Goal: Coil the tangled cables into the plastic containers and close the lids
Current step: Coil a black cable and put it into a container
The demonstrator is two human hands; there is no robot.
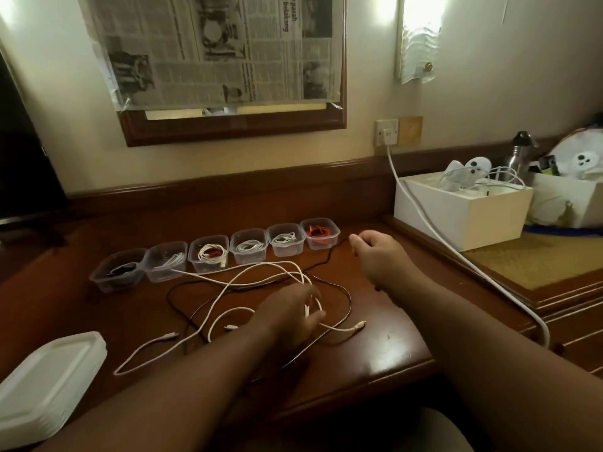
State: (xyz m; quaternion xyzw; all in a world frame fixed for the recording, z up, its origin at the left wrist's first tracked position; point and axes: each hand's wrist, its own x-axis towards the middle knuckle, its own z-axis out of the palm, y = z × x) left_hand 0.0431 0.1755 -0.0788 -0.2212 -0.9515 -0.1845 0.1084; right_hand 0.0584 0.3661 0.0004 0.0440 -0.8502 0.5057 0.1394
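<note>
Lids point(49, 380) wait stacked; six containers point(248, 246) hold coils (none lidded), left hand point(293, 313) gripping tangled white cable point(228, 290), right hand point(375, 247) pinching black cable point(326, 259).

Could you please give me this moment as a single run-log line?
left hand: gripping white cable | right hand: pinching black cable | containers: six, open | lids: stacked aside

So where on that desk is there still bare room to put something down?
Bare wood lies behind the containers up to the back ledge, and at the front right corner of the desk. The middle is crowded with tangled cables; the lids fill the front left.
</note>
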